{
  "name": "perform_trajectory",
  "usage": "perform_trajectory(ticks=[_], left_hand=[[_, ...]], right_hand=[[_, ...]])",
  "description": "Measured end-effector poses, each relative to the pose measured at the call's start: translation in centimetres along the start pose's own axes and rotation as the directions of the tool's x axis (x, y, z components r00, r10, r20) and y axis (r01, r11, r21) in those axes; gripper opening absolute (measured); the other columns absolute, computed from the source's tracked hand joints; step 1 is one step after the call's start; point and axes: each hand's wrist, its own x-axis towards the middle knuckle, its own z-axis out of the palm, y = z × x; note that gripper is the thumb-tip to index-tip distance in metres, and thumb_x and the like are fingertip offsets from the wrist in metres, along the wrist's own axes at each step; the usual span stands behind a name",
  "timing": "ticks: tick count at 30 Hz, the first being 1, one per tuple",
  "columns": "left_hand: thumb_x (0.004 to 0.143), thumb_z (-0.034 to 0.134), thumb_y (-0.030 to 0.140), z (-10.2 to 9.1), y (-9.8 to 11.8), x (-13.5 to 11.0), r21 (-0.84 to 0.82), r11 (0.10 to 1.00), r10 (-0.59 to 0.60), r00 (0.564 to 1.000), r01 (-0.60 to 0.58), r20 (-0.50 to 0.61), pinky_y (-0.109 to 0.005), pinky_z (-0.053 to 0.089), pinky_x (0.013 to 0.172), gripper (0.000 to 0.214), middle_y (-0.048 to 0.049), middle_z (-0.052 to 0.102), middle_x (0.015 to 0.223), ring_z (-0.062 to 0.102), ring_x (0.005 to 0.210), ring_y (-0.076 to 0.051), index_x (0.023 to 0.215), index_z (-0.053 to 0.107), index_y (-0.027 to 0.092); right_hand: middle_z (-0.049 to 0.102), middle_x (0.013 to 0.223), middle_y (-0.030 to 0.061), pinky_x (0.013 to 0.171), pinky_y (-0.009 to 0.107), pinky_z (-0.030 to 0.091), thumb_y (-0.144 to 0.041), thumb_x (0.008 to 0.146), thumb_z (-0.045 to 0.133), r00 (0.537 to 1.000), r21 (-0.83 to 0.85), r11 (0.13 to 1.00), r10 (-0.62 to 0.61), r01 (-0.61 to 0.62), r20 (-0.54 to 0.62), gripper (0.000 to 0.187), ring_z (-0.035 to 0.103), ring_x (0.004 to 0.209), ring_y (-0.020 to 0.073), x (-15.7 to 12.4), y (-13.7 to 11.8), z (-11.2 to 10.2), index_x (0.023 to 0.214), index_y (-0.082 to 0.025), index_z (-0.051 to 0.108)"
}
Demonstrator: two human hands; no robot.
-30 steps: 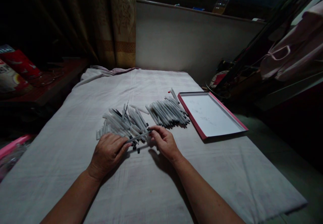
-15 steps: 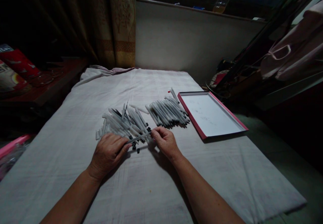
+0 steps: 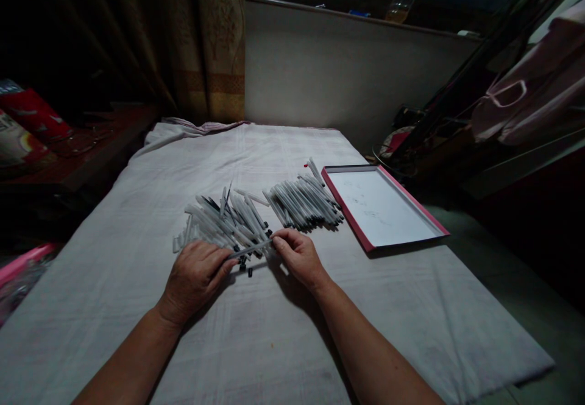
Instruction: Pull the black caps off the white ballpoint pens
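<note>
Between my two hands a slim translucent pen (image 3: 252,249) is held slightly slanted above the cloth. My left hand (image 3: 194,277) pinches its left end, and my right hand (image 3: 299,256) pinches the right end with thumb and finger. Just behind them lies a loose heap of clear pen barrels and dark refills (image 3: 214,219). Small black plugs (image 3: 243,266) lie scattered below and beside the held pen. To the right of the heap, a neater pile of pens (image 3: 304,201) with dark tips points toward me. The pen's very ends are hidden by my fingers.
A shallow red-edged box lid (image 3: 388,207) with a white inside lies right of the neat pile. A pale checked cloth (image 3: 283,344) covers the table. Red and white packages stand on a dark side table (image 3: 86,155) at left. A patterned curtain (image 3: 223,45) hangs behind.
</note>
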Motion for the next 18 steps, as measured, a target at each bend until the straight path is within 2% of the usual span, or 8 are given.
perform_trajectory(ticks=[6,11,15,18], left_hand=[[0.100,0.050,0.037,-0.02,-0.12,-0.09,0.014,1.000,0.012,1.000,-0.012,-0.004,-0.033,0.042,0.072,0.027,-0.0010,0.067,0.074,0.058,0.069,-0.017,0.088,0.069,0.021],[0.100,0.051,0.036,-0.08,-0.06,0.00,0.017,0.999,0.031,1.000,-0.030,-0.007,-0.033,0.041,0.072,0.026,-0.0015,0.067,0.074,0.057,0.069,-0.018,0.088,0.067,0.020],[0.100,0.049,0.034,-0.46,-0.16,0.14,0.002,0.999,0.050,0.999,-0.050,0.000,-0.033,0.040,0.072,0.028,-0.0012,0.066,0.073,0.057,0.069,-0.018,0.083,0.067,0.020],[0.101,0.046,0.032,-0.88,-0.46,0.14,0.001,0.999,0.054,0.999,-0.054,0.001,-0.032,0.040,0.070,0.034,-0.0008,0.064,0.069,0.055,0.067,-0.017,0.074,0.063,0.020]], right_hand=[[0.073,0.086,0.0033,0.069,0.028,0.050,-0.035,0.080,0.067,1.000,0.056,0.998,0.010,-0.011,0.019,0.023,0.062,0.073,0.0160,-0.10,0.31,-0.04,0.095,-0.021,0.075],[0.068,0.071,0.0014,0.063,0.027,0.048,-0.037,0.078,0.068,0.999,0.045,0.998,0.047,-0.047,0.010,0.020,0.059,0.066,0.0154,-0.08,0.19,0.21,0.081,-0.019,0.075],[0.072,0.075,0.0028,0.067,0.030,0.051,-0.032,0.076,0.067,1.000,0.065,0.998,0.003,-0.004,0.009,0.016,0.063,0.070,0.0168,0.06,-0.25,0.00,0.080,-0.020,0.077],[0.074,0.081,0.0042,0.074,0.032,0.054,-0.029,0.074,0.067,0.997,0.067,0.996,-0.060,0.062,-0.042,0.011,0.067,0.079,0.0191,0.32,-0.39,-0.39,0.076,-0.021,0.076]])
